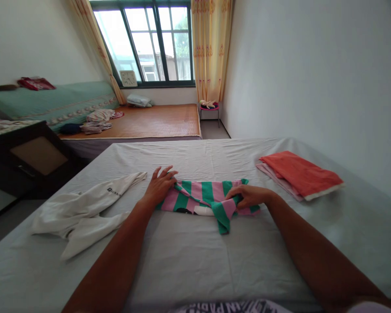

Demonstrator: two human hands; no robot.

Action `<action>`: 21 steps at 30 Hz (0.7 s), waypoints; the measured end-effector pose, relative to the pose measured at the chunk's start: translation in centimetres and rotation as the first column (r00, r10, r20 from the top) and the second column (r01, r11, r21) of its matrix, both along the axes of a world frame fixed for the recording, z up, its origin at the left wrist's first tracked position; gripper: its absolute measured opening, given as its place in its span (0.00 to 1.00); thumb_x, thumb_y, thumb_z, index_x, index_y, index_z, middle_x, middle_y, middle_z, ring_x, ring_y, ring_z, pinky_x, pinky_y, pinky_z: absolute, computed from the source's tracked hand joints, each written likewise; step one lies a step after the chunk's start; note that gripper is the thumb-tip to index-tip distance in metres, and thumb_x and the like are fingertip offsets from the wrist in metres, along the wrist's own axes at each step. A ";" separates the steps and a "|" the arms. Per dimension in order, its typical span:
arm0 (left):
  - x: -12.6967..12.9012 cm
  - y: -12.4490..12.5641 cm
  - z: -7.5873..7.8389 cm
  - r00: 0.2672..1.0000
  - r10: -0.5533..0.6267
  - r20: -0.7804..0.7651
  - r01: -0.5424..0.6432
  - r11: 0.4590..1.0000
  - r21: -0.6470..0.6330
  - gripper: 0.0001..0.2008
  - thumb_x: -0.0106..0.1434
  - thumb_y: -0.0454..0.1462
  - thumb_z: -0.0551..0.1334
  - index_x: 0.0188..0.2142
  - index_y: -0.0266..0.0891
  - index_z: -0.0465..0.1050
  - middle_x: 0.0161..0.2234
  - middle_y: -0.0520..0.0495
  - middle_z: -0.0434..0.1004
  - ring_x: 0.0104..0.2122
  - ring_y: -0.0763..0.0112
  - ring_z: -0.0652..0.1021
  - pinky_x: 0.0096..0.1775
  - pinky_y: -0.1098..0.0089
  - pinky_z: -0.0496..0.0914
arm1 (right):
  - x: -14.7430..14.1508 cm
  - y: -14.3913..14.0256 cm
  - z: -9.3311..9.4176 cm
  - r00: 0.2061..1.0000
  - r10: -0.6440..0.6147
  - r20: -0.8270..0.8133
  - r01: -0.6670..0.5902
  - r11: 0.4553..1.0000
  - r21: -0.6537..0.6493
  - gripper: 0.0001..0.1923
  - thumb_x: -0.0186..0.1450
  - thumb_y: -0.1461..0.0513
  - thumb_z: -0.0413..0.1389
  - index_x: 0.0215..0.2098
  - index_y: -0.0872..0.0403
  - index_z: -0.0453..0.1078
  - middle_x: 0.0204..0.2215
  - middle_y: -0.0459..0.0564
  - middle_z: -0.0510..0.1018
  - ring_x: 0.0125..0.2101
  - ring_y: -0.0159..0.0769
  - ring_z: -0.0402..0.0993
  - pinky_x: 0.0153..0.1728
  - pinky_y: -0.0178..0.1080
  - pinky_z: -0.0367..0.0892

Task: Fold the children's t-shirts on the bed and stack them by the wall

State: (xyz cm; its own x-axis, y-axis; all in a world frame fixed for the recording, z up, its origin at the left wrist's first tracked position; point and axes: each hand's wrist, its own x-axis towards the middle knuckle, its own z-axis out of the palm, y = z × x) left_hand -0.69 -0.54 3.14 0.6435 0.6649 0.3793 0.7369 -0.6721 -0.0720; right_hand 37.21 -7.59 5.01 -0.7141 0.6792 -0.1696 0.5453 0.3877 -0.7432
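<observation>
Striped garment (207, 190) near possible trousers (73, 208)

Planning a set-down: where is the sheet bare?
Free: sheet between forearms, this side of the striped cloth; strip beyond it, to the sheet's far edge.
Crowded: middle, left hand and right hand on that cloth; left, white garment; right, red cloth.

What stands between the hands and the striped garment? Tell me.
Nothing visible: the left hand touches the left end of the striped garment, and the right hand grips a fold toward its right end. The white garment and orange cloth lie off to either side.
</observation>
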 end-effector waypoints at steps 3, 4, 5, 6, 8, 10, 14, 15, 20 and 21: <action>-1.3 -0.5 1.2 0.994 0.087 0.059 -0.087 0.996 -0.005 0.14 0.61 0.31 0.55 0.38 0.48 0.77 0.46 0.48 0.77 0.59 0.57 0.65 0.63 0.46 0.41 | 0.0 -0.3 0.5 0.994 0.063 -0.086 -0.069 0.995 -0.070 0.20 0.56 0.55 0.63 0.44 0.55 0.76 0.37 0.47 0.79 0.38 0.37 0.72 0.40 0.33 0.65; -2.1 -0.6 1.5 0.990 0.123 0.074 -0.121 0.992 -0.026 0.13 0.59 0.32 0.56 0.37 0.49 0.77 0.44 0.48 0.78 0.57 0.57 0.67 0.62 0.46 0.42 | 0.2 -0.4 0.8 0.990 0.078 -0.113 -0.090 0.990 -0.108 0.21 0.55 0.54 0.63 0.44 0.55 0.76 0.38 0.48 0.79 0.39 0.37 0.73 0.41 0.34 0.65; -2.9 -0.7 1.7 0.986 0.149 0.073 -0.144 0.987 -0.070 0.12 0.58 0.33 0.57 0.36 0.49 0.78 0.41 0.48 0.78 0.54 0.57 0.70 0.62 0.47 0.45 | 0.4 -0.4 1.1 0.988 0.061 -0.143 -0.082 0.986 -0.148 0.21 0.56 0.53 0.63 0.44 0.55 0.76 0.39 0.49 0.79 0.39 0.37 0.73 0.41 0.34 0.66; -3.7 -0.7 1.9 0.986 0.155 0.057 -0.146 0.979 -0.140 0.12 0.56 0.33 0.58 0.34 0.49 0.79 0.40 0.49 0.79 0.51 0.57 0.72 0.61 0.49 0.48 | 0.7 -0.4 1.3 0.984 -0.002 -0.180 -0.030 0.984 -0.175 0.21 0.57 0.51 0.62 0.43 0.55 0.76 0.38 0.50 0.79 0.38 0.37 0.73 0.40 0.35 0.66; -5.2 -0.5 1.9 0.994 0.104 0.032 -0.089 0.945 -0.316 0.13 0.52 0.33 0.58 0.31 0.50 0.80 0.39 0.51 0.80 0.46 0.61 0.75 0.58 0.56 0.58 | 1.7 -0.1 1.2 0.936 -0.239 -0.258 0.198 0.965 -0.173 0.21 0.61 0.48 0.58 0.40 0.56 0.76 0.35 0.51 0.79 0.34 0.36 0.73 0.37 0.36 0.67; -6.2 0.0 1.6 0.993 0.064 0.098 -0.017 0.906 -0.423 0.15 0.51 0.34 0.57 0.33 0.49 0.80 0.41 0.52 0.79 0.44 0.64 0.76 0.54 0.63 0.65 | 3.0 0.6 0.4 0.823 -0.472 -0.315 0.470 0.878 -0.088 0.23 0.63 0.46 0.54 0.37 0.56 0.75 0.33 0.51 0.79 0.33 0.36 0.73 0.36 0.37 0.67; -6.2 1.4 -0.1 0.937 0.197 0.288 -0.107 0.947 -0.301 0.17 0.60 0.38 0.52 0.42 0.43 0.77 0.46 0.47 0.78 0.48 0.64 0.75 0.53 0.63 0.66 | 5.1 2.2 -2.0 0.765 -0.605 -0.220 0.639 0.755 0.147 0.22 0.60 0.46 0.56 0.38 0.55 0.76 0.37 0.53 0.79 0.40 0.43 0.73 0.43 0.42 0.66; -5.9 1.7 -0.6 0.933 0.222 0.283 -0.144 0.951 -0.272 0.19 0.62 0.38 0.51 0.46 0.42 0.75 0.49 0.46 0.76 0.50 0.63 0.74 0.54 0.61 0.65 | 5.4 2.5 -2.5 0.792 -0.584 -0.180 0.610 0.770 0.184 0.22 0.58 0.46 0.58 0.37 0.55 0.77 0.38 0.54 0.79 0.40 0.44 0.73 0.44 0.43 0.66; -4.5 2.2 -2.4 0.960 0.253 0.123 -0.204 0.927 -0.315 0.22 0.66 0.40 0.48 0.57 0.41 0.67 0.55 0.43 0.71 0.53 0.62 0.71 0.54 0.60 0.64 | 5.7 2.7 -3.2 0.898 -0.429 -0.095 0.439 0.878 0.192 0.17 0.54 0.50 0.62 0.32 0.55 0.77 0.36 0.52 0.79 0.39 0.43 0.73 0.39 0.39 0.67; -4.5 2.2 -2.4 0.961 0.258 0.103 -0.214 0.924 -0.315 0.21 0.66 0.41 0.49 0.55 0.42 0.69 0.53 0.43 0.73 0.51 0.62 0.72 0.53 0.61 0.65 | 5.7 2.5 -3.1 0.891 -0.443 -0.098 0.454 0.875 0.169 0.16 0.54 0.51 0.62 0.32 0.55 0.76 0.34 0.50 0.78 0.36 0.41 0.72 0.36 0.38 0.67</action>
State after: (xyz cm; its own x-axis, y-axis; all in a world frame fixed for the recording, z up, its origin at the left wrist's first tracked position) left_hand -5.15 1.67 0.71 0.4089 0.8871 0.2143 0.8647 -0.4517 0.2197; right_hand 42.86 -5.06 1.96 -0.3296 0.9439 0.0183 0.6538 0.2422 -0.7168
